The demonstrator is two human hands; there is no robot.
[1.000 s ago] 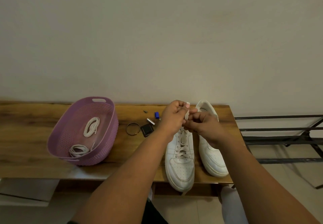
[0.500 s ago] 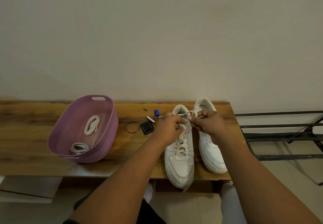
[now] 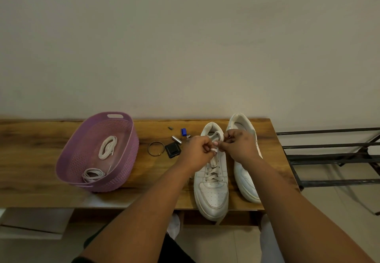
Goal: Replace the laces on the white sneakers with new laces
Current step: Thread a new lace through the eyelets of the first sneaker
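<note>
Hands: both are reaching forward over the near edge of the desk (image 3: 41,160), forearms converging, and are meeting above the top eyelets of the laced sneaker (image 3: 211,193).
Left hand (image 3: 197,149): fingers are curling inward and pinching the lace (image 3: 211,170) at its upper end; knuckles are facing up and to the left.
Right hand (image 3: 239,146): fingers are curling toward the left hand and appear to be pinching the same lace end, though the contact point is lying behind the knuckles.
Laced sneaker: it is standing toe toward the camera on the desk, its toe overhanging the near edge; the lace is crossing through its eyelets below the hands.
Second sneaker (image 3: 244,180): it is standing just beside the first, to the right; the right hand and forearm are covering its middle, so whether it carries a lace cannot be told.
Basket (image 3: 123,160): a purple one is sitting well to the left, holding two coiled bundles of laces (image 3: 107,146).
Small items: a ring (image 3: 156,148), a dark square piece (image 3: 172,150), a metal cylinder (image 3: 176,140) and a blue piece (image 3: 183,131) are lying between basket and sneakers, too small to identify.
Cut off: both arms are leaving the picture at the bottom.
</note>
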